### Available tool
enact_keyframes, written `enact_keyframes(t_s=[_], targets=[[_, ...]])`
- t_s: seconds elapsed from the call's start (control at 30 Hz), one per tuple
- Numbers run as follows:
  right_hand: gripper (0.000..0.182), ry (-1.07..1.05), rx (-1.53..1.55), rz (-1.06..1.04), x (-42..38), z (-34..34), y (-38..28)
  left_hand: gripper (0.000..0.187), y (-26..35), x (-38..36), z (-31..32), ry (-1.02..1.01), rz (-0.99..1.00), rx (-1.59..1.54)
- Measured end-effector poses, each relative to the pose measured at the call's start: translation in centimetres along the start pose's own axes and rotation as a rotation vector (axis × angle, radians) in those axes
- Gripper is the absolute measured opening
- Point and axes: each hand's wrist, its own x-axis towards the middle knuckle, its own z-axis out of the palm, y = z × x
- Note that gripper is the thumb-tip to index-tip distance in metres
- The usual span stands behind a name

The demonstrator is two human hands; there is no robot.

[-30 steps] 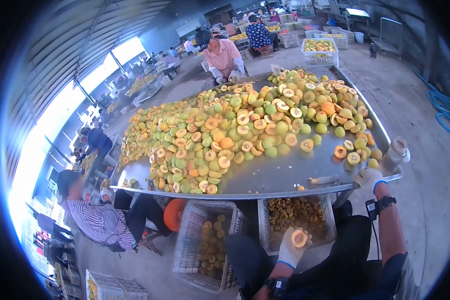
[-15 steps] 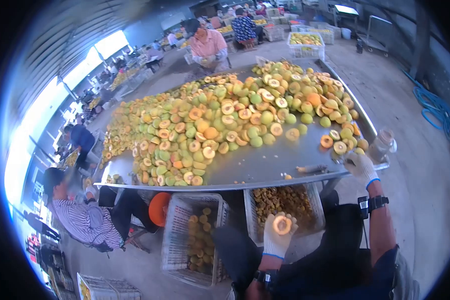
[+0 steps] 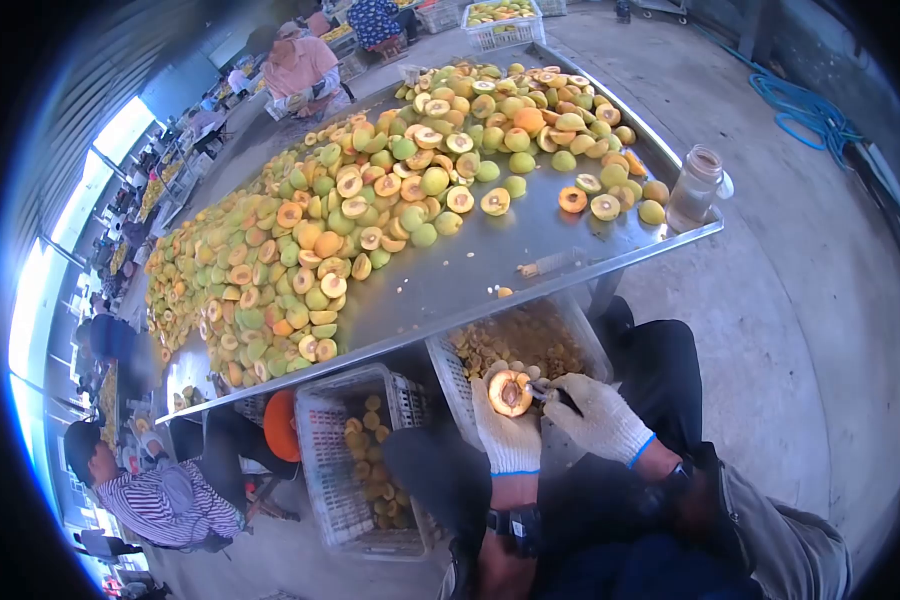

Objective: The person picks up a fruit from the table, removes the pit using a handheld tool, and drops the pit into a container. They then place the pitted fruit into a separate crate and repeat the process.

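Observation:
My left hand, in a white knit glove, holds a peach half with its cut face up and the brown pit in the middle. Right beside it is my right hand, gloved too, its fingers closed round a small metal pitting tool whose tip is at the edge of the peach half. Both hands are over my lap, in front of a white crate of brownish fruit scraps. Beyond them, a metal table bears a large heap of halved peaches.
A clear bottle stands at the table's right corner. Another crate with fruit halves is at my left, near an orange bucket. A person in stripes sits at left; another in pink works across the table. A blue hose lies on the floor.
My right hand has moved from the table's right corner down to the peach half in my left hand. The view has shifted, with the table now higher and further left.

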Motion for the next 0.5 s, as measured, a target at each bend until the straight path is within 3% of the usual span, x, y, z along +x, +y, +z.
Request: enact_keyframes(t_s=[0.03, 0.2, 0.37, 0.5], targets=[[0.027, 0.023, -0.08, -0.082, 0.0, 0.2, 0.1, 0.045, -0.2, 0.0, 0.1, -0.001, 0.012, 0.022], [0.037, 0.097, -0.078, -0.095, -0.3, 1.5, 0.5, 0.047, -0.8, -0.6, 0.1, 0.017, 0.021, 0.072], [0.042, -0.038, -0.099, 0.083, -0.3, 0.9, -0.8, 0.047, -1.2, -1.0, 0.5, 0.004, 0.032, 0.119], [0.043, -0.035, -0.13, 0.106, -0.4, 1.2, -1.0, 0.047, -1.6, -1.6, 0.9, 0.015, 0.086, 0.139]])
